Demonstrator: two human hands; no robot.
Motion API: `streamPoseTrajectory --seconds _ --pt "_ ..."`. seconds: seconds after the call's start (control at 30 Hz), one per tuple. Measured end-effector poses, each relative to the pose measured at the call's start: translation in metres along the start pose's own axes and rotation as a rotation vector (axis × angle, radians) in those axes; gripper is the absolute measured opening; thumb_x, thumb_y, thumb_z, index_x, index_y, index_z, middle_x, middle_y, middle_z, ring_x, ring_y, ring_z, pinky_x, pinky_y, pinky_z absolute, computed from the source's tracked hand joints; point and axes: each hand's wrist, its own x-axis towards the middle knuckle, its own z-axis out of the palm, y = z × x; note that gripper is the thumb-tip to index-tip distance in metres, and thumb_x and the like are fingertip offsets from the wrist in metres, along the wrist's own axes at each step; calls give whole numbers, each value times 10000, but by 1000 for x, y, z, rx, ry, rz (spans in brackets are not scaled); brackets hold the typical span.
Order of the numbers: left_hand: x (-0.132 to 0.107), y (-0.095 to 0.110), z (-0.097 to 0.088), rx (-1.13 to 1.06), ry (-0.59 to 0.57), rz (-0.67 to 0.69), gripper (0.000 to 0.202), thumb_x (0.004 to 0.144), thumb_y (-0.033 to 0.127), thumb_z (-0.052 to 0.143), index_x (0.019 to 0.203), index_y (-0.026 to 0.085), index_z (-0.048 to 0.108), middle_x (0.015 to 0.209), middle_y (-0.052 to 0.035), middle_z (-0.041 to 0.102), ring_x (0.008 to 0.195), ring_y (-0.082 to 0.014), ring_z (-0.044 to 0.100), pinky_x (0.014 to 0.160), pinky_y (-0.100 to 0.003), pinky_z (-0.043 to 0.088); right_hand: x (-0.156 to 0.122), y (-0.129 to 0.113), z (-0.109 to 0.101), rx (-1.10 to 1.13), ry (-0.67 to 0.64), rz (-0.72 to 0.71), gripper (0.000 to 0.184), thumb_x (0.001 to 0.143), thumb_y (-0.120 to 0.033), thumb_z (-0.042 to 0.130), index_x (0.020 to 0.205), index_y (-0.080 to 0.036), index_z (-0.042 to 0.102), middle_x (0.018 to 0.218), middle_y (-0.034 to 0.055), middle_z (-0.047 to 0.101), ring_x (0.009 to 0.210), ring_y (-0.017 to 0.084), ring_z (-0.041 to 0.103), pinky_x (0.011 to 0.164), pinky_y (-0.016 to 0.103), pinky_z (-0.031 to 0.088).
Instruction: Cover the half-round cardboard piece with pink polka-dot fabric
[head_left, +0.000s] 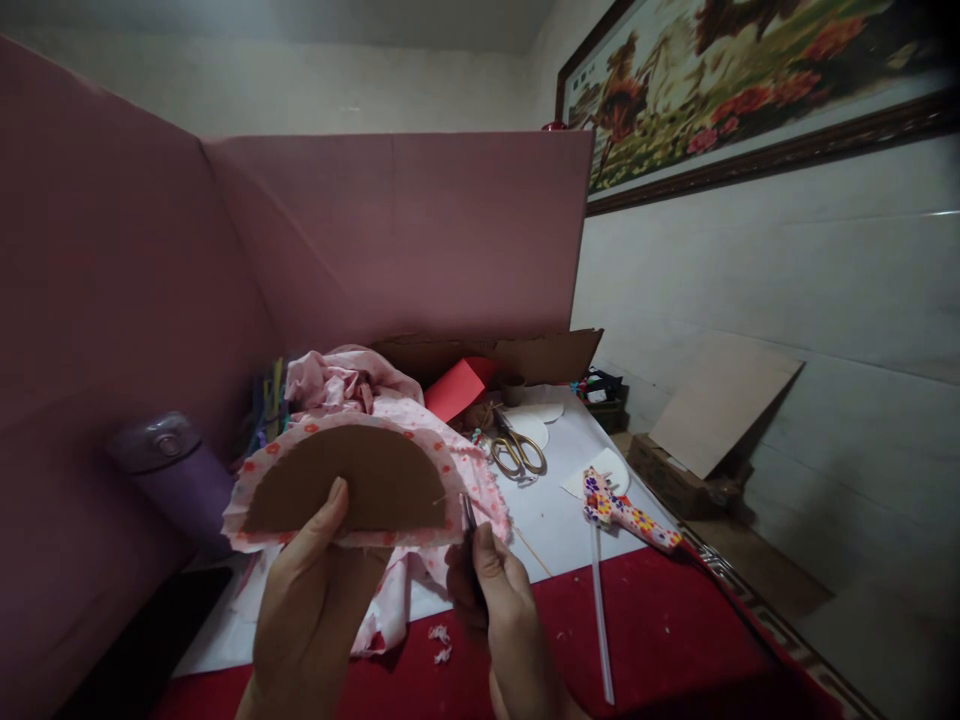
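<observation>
We hold one half-circle of brown cardboard [390,475] in our left hand [315,585], up in front of us near the middle of the scene. The thumb presses on its flat face and the fingers go behind, so the grip is clamped on it. One layer of flowered fabric [251,490] lies behind the cardboard and shows as a border all round it. In our right hand [502,600] we grip one slim dark tool [470,535], the fingers closed round it and its tip just beside the right corner of the fabric border; we cannot tell exactly what kind of tool it is.

Beyond our hands we count one heap of pink cloth [349,378] on the far left, one folded red paper [455,388] to its right, and one pair of gold-handled scissors [517,453] on a white sheet [536,515]. Farther right lies one flower-patterned glue gun [626,517], with one clear stick [602,620] on the near side of it, over the red cloth [660,625]. One purple bottle [176,480] stands tilted in our view at the left. Two small scraps [441,645] or so lie near us, between the hands.
</observation>
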Motion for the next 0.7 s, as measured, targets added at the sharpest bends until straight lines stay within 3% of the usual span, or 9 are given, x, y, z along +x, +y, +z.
streamPoseTrajectory --seconds 0.17,0.37,0.6,0.7 --pt "2 0 3 -26 -1 11 423 900 42 398 1192 243 629 1067 -29 742 951 -194 691 1001 -371 429 1 1 -6 -88 -38 -41 535 672 -700 621 666 -168 575 511 -53 393 450 73 286 416 197 205" --pt "2 -2 -2 -1 -7 -17 413 882 45 442 1180 254 638 1049 -29 749 914 -205 703 977 -380 453 5 -6 -3 -99 -99 -113 430 757 -601 617 732 -176 556 601 -50 410 515 86 324 477 195 309" --pt "-1 -4 -1 3 14 -43 460 876 26 429 1184 299 635 1026 3 756 895 -190 708 957 -355 470 7 -11 -3 -107 -163 -98 446 772 -625 585 714 -190 503 552 -75 300 478 76 222 393 180 173" --pt "-2 -5 1 16 17 -16 463 883 31 425 1202 301 623 1016 0 759 889 -189 709 959 -362 470 7 -8 -3 -84 -137 -108 432 783 -613 582 741 -187 530 576 -63 323 498 79 259 396 173 188"
